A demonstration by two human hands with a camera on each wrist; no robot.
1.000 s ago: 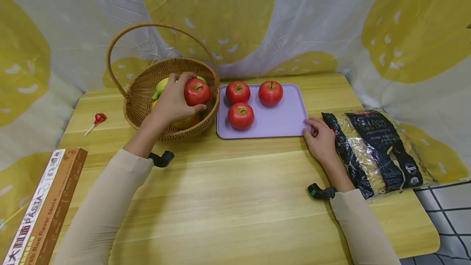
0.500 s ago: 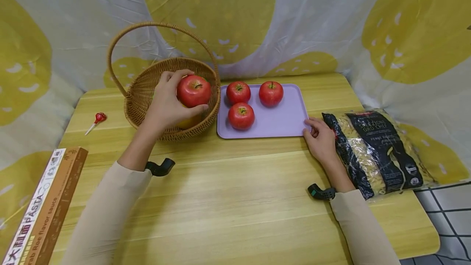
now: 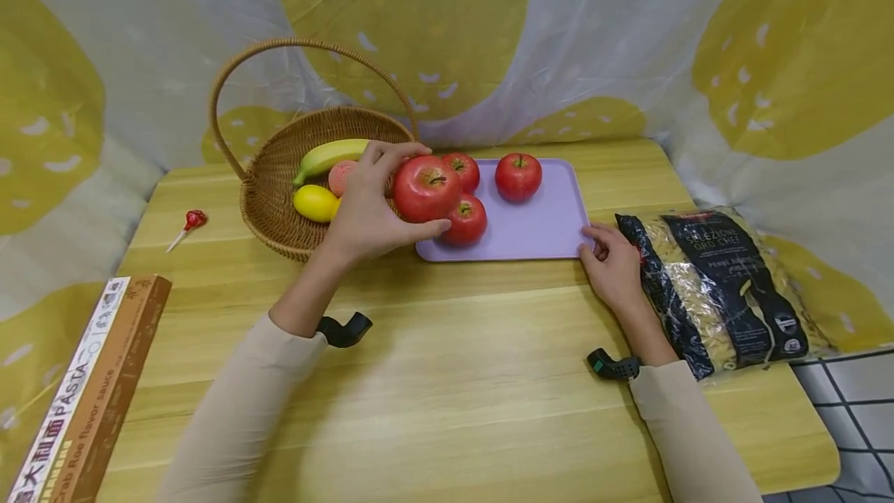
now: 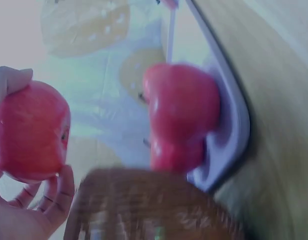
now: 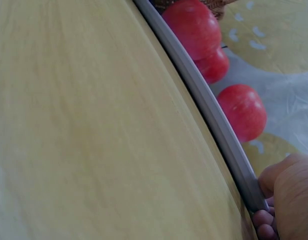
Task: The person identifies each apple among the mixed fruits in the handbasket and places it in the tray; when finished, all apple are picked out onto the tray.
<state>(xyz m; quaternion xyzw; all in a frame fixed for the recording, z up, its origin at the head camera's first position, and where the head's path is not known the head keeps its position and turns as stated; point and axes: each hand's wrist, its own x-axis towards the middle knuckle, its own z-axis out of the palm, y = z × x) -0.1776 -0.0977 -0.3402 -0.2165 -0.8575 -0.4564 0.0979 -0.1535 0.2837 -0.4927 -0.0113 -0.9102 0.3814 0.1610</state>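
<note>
My left hand point(image 3: 366, 216) grips a red apple point(image 3: 427, 189) between thumb and fingers, raised over the basket's right rim and the tray's left end. In the left wrist view, the held apple point(image 4: 31, 132) appears apart from the two apples point(image 4: 181, 102) on the tray. Three red apples point(image 3: 518, 177) rest on the lilac tray point(image 3: 541, 227), two of them partly behind the held one. At the tray's front right corner, my right hand point(image 3: 613, 266) pinches the rim, thumb above and fingers below in the right wrist view. The wicker basket point(image 3: 261, 216) stands left of the tray.
Inside the basket are a banana point(image 3: 331, 157), a lemon point(image 3: 314, 202) and a pinkish round fruit point(image 3: 341, 177). A lollipop point(image 3: 187, 228) and a long pasta box point(image 3: 91, 394) lie left. The pasta bag point(image 3: 719, 286) lies beside my right hand. A patterned cloth hangs behind.
My left hand has lifted the apple out of the basket and carried it right, towards the tray. The fruit inside the basket has come into view. My right hand stays at the tray corner.
</note>
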